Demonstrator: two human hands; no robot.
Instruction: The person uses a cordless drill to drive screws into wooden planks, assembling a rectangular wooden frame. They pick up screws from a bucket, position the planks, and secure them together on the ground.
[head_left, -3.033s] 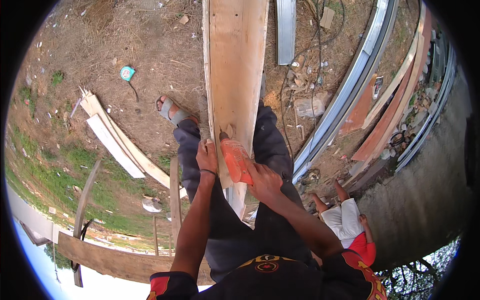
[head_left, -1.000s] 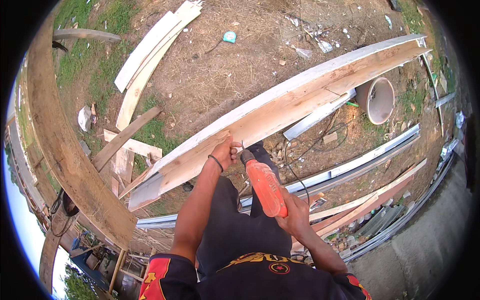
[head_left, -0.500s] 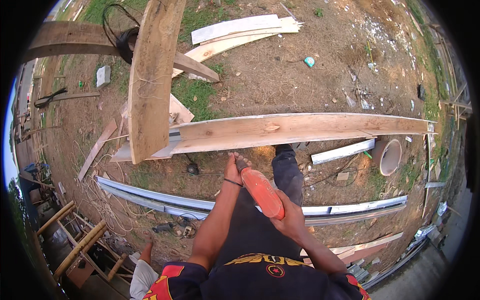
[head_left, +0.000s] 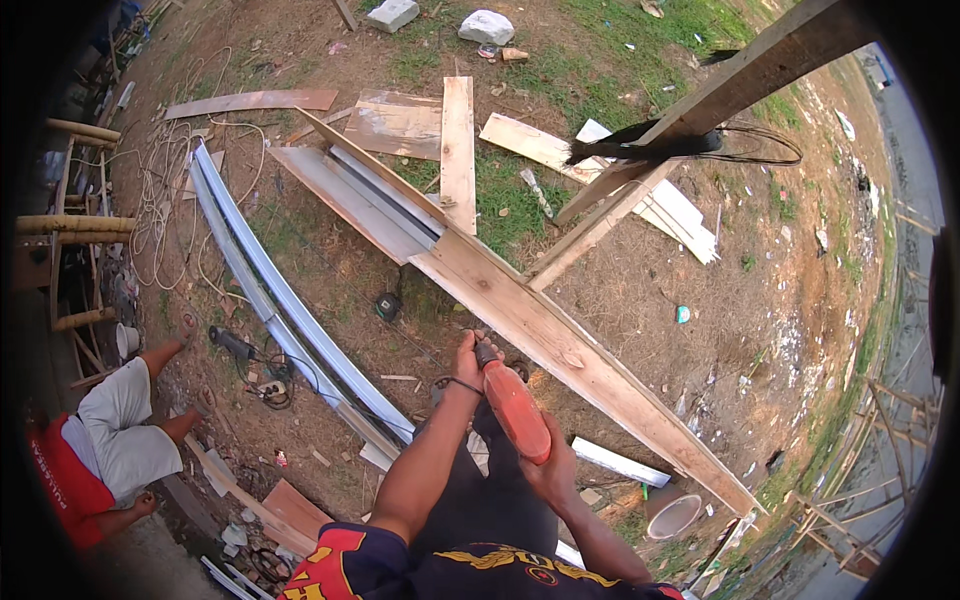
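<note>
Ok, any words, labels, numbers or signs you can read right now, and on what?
Co-worker's red shirt: white lettering; I don't copy wording out.
Red-orange drill in the right hand: any markings too blurred to read.
Wearer's dark shirt: yellow emblem, any wording unclear.
Round teal thing: too small to read.

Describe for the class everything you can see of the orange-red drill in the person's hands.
The drill has a long, rounded orange-red casing that looks like worn plastic, with a dark chuck at its front. It is held slantwise above the ground, chuck toward the picture's upper left. The right hand grips its rear, covering much of the handle; the left hand has its fingers curled at the chuck's tip. Whether a bit is fitted cannot be told.
</note>
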